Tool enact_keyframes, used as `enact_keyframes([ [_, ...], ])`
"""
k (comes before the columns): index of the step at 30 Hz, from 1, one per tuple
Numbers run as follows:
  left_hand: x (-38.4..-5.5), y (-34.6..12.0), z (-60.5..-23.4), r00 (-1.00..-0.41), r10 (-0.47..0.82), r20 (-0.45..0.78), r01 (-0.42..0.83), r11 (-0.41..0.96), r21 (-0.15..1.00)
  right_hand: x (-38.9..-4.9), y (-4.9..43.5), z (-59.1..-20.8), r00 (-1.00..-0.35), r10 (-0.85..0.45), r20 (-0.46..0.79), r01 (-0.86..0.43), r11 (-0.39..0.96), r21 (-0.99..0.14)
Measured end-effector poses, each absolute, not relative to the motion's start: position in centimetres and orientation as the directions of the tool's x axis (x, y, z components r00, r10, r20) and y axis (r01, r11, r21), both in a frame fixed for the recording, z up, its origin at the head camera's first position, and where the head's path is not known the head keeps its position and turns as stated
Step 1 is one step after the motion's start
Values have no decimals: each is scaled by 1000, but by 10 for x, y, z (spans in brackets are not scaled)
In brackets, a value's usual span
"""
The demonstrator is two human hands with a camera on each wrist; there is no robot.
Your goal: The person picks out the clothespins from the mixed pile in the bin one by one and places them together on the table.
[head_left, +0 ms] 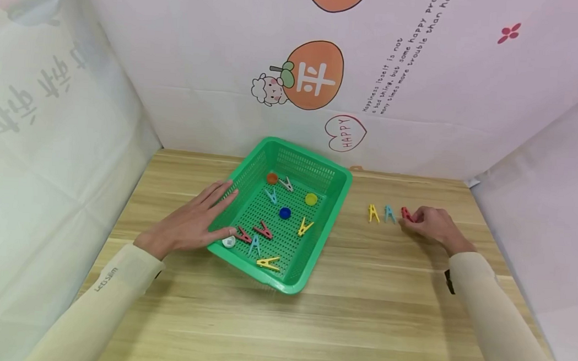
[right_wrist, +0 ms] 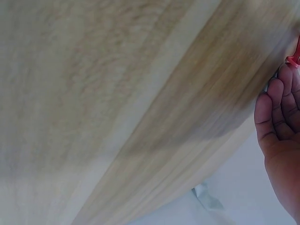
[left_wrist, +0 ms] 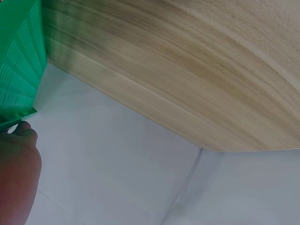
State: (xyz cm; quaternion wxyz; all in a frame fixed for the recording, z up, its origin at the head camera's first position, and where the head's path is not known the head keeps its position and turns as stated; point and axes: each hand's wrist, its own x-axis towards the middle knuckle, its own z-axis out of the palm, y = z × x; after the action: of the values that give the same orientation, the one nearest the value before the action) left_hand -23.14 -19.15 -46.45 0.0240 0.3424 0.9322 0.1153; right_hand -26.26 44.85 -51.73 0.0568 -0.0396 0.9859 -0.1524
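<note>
My left hand (head_left: 192, 219) rests on the left rim of a green basket (head_left: 318, 254), its fingers spread and fairly straight. In the left wrist view, the fingertips are right at the basket's rim (left_wrist: 23, 115). On the right of the table, my right hand (head_left: 432, 225) pinches a red clothespin (head_left: 406, 213) between thumb and fingers, close over the wood. Part of that clothespin (right_wrist: 294, 60) shows at the edge of the right wrist view. To its left lie a blue clothespin (head_left: 389, 214) and a yellow clothespin (head_left: 373, 213), forming a row with it.
Inside the basket lie several clothespins, among them a grey one (head_left: 286, 185) and a yellow one (head_left: 305, 227). Small round caps lie there too: orange (head_left: 272, 178), yellow (head_left: 310, 199), blue (head_left: 285, 213) and white (head_left: 228, 241). Printed cloth walls (head_left: 200, 87) surround the wooden table (head_left: 360, 317).
</note>
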Motion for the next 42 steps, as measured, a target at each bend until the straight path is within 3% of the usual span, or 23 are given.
enact_keyframes([
  [9, -236, -190, -466, -753, 657, 46, 649, 729, 215, -260, 450, -506, -992, -69, -106, -32, 947, -318],
  [18, -238, -190, -464, -751, 658, 58, 653, 726, 215, -269, 441, -482, -997, -74, 25, -78, 934, -349],
  [32, -239, -191, -468, -752, 657, 55, 650, 725, 227, -300, 374, -439, -986, -161, 36, -162, 903, -398],
  [42, -237, -192, -471, -755, 652, 61, 647, 728, 225, -317, 326, -424, -943, -319, 96, -332, 871, -362],
])
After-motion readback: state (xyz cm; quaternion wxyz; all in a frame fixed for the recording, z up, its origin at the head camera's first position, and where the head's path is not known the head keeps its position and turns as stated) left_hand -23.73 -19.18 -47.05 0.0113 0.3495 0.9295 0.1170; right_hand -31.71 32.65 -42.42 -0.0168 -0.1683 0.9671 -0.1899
